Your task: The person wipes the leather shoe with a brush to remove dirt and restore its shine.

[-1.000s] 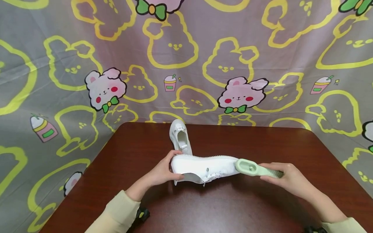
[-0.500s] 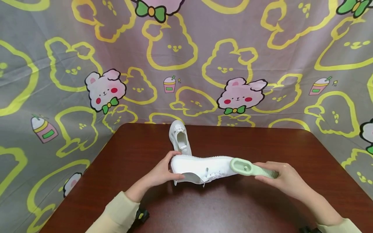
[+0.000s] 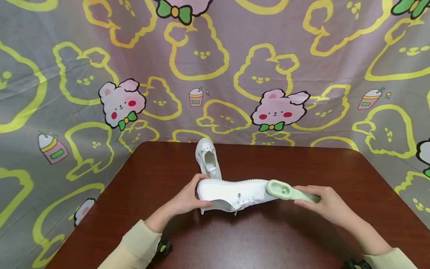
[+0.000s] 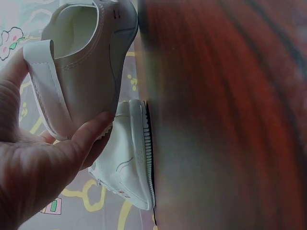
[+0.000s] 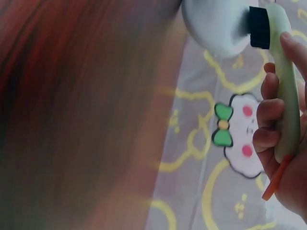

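A white shoe (image 3: 231, 192) lies on its side above the table, its toe to the right, and my left hand (image 3: 184, 200) grips it by the heel. In the left wrist view the thumb and fingers wrap the heel of this shoe (image 4: 86, 91). My right hand (image 3: 330, 203) holds a pale green shoe brush (image 3: 280, 189) by its handle. The brush's dark bristles (image 5: 259, 28) meet the toe of the shoe in the right wrist view, where fingers curl round the handle and an orange loop (image 5: 276, 179) hangs from its end.
Behind the held shoe, a second white shoe (image 3: 205, 155) stands upright on the dark brown table (image 3: 302, 160). A grey patterned cloth (image 3: 228, 33) with cartoon animals hangs behind and beside the table.
My right hand has moved the brush slightly left along the toe, and in the last half second a little up. The left hand and the shoe have stayed in place.
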Demonstrator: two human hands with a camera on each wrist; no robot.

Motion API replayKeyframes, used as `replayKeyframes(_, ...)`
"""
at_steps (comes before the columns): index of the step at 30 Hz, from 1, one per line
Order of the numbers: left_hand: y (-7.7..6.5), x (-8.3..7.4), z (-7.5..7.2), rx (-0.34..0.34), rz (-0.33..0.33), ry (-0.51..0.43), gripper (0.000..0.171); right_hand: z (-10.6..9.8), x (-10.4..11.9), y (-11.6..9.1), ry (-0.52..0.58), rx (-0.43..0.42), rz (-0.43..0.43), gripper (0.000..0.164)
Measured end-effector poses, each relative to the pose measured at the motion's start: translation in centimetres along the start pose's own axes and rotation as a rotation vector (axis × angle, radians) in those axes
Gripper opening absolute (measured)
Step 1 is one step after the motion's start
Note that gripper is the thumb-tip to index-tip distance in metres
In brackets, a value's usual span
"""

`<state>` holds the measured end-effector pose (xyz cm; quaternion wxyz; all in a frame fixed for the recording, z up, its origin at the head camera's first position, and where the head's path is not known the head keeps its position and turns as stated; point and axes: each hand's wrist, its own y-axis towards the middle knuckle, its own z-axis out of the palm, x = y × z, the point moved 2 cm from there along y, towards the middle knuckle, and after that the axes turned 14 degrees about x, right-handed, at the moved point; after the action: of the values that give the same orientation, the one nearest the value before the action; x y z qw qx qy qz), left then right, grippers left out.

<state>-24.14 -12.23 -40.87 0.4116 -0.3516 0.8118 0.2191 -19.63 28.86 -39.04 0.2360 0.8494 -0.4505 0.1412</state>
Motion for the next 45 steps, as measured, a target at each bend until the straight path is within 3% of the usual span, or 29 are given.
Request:
replayKeyframes(5,0.1,0.1,-0.1,0.011,0.009,-0.014,0.074,-1.1,-0.9,-0.6,-0.022,-0.073,0.082,0.035)
replayKeyframes(10,0.1,0.3,-0.2,0.015,0.013,0.000,0.073,-1.3,-0.2,-0.4,-0.012,-0.106,0.081,0.036)
replayKeyframes(18,0.3,0.3,-0.2,0.017,0.004,0.000,0.073,0.7,2.5,0.7,0.007,0.022,-0.144,0.039)
replayKeyframes(21,0.3,0.2,-0.2,0.015,0.011,-0.002,0.073,1.1,2.6,1.0,-0.030,0.044,-0.175,0.039)
replayKeyframes(24,0.3,0.1,-0.1,0.019,0.020,-0.010,0.072,1.2,1.8,1.1,-0.034,0.043,-0.142,0.037)
replayKeyframes(31,0.3,0.1,-0.2,0.015,0.030,0.003,0.071,-0.1,-0.6,0.4,0.025,-0.041,0.037,0.034)
replayKeyframes(37,0.3,0.1,-0.3,0.013,0.017,0.014,0.070,-0.8,-0.6,0.1,0.003,-0.109,0.109,0.034)
replayKeyframes(40,0.3,0.1,-0.2,0.017,0.011,0.010,0.070,-0.6,0.2,0.3,0.016,-0.101,0.061,0.035)
replayKeyframes(45,0.3,0.0,-0.2,0.014,0.021,0.008,0.070,0.3,2.1,1.0,0.043,-0.035,-0.092,0.038)
